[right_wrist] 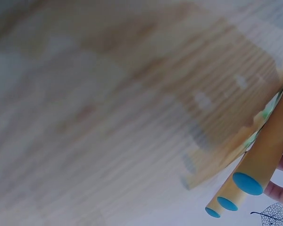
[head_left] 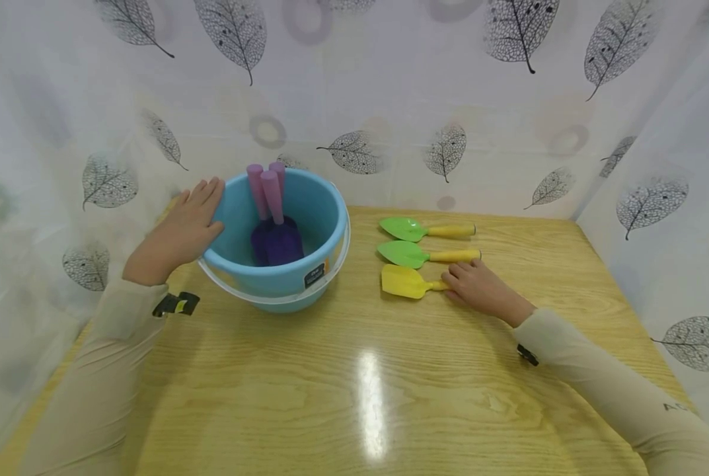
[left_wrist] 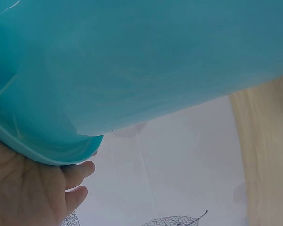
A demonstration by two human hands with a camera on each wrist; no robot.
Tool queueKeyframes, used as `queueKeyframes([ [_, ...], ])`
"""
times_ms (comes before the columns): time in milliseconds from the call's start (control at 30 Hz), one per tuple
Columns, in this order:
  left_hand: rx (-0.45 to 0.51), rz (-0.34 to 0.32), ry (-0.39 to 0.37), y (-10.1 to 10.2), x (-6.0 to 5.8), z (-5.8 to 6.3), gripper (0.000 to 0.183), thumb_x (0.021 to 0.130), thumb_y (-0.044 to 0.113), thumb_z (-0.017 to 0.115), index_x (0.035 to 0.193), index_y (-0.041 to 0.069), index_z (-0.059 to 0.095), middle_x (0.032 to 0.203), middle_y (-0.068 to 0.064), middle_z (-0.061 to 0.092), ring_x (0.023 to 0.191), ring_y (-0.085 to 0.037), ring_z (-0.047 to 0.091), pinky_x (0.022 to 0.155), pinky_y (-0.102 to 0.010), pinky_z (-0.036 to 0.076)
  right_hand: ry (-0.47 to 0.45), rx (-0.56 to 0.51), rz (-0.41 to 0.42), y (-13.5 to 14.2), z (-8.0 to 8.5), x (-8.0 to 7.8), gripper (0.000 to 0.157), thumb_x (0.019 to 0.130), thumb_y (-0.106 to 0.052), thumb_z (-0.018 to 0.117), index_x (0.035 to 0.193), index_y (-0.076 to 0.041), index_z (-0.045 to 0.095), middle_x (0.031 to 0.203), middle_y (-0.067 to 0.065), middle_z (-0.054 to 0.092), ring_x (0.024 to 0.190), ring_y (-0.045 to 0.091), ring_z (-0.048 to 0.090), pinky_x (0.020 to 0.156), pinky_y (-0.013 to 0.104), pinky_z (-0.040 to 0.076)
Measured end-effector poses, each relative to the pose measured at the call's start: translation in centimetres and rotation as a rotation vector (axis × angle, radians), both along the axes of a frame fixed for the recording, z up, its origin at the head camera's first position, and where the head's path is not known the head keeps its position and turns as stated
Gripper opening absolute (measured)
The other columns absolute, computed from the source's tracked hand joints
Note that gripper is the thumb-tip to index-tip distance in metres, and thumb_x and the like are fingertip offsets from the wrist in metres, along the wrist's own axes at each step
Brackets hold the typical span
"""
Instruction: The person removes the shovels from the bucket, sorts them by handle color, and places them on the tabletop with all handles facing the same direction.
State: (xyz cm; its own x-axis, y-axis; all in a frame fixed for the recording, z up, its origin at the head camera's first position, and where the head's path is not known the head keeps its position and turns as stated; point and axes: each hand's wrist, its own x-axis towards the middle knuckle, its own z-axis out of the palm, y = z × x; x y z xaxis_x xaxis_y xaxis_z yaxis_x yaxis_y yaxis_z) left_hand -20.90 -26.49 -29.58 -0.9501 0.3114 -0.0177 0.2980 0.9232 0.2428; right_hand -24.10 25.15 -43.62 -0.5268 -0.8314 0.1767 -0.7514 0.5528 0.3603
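Observation:
A light-blue bucket (head_left: 283, 282) with a white carrying handle stands on the table at left centre. My left hand (head_left: 178, 228) rests at its left rim, fingers straight; the left wrist view shows the palm against the rim (left_wrist: 52, 157). Inside the bucket lean several purple shovels (head_left: 278, 244), pink handles up. On the right, my right hand (head_left: 479, 287) holds the handle of a yellow shovel (head_left: 403, 282), whose blade points left. Just beyond it lie two green trowels, one nearer (head_left: 403, 254) and one farther (head_left: 404, 229), both with yellow handles (right_wrist: 228, 201).
The wooden table (head_left: 283, 396) reaches toward me, with a bright light reflection in front. A pale curtain (head_left: 390, 99) printed with dark leaves hangs behind and along both sides, right by the table's edges.

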Motion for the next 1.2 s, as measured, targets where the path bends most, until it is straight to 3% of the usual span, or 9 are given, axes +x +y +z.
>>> queueKeyframes([
  [500, 0.003, -0.001, -0.011, 0.0, -0.1, -0.1, 0.066, 0.098, 0.018, 0.033, 0.147, -0.008, -0.002, 0.155, -0.029, -0.001, 0.143, -0.045, -0.004, 0.115, -0.06, -0.001, -0.052, -0.002, -0.007, -0.3, 0.8, -0.1, 0.034, 0.084, -0.032, 0.068, 0.105, -0.009, 0.056, 0.093, 0.009, 0.056, 0.076, 0.024, 0.057, 0.068, 0.04, 0.044],
  [833, 0.006, -0.004, 0.0, 0.2, 0.2, 0.2, 0.066, 0.098, 0.017, 0.034, 0.147, -0.009, -0.001, 0.154, -0.03, 0.001, 0.143, -0.045, -0.003, 0.114, -0.061, 0.0, -0.016, -0.017, 0.006, -0.4, 1.4, -0.2, 0.049, 0.078, -0.036, 0.073, 0.111, -0.004, 0.056, 0.096, 0.014, 0.058, 0.081, 0.029, 0.06, 0.073, 0.05, 0.048],
  [1200, -0.001, -0.003, -0.01, 0.1, 0.1, 0.1, 0.066, 0.099, 0.018, 0.033, 0.147, -0.008, -0.003, 0.155, -0.029, -0.002, 0.144, -0.044, -0.004, 0.115, -0.06, -0.002, 0.017, 0.057, -0.023, -1.1, 3.9, -0.3, 0.057, 0.078, -0.044, 0.072, 0.118, -0.006, 0.059, 0.104, 0.015, 0.059, 0.093, 0.032, 0.06, 0.082, 0.054, 0.049],
])
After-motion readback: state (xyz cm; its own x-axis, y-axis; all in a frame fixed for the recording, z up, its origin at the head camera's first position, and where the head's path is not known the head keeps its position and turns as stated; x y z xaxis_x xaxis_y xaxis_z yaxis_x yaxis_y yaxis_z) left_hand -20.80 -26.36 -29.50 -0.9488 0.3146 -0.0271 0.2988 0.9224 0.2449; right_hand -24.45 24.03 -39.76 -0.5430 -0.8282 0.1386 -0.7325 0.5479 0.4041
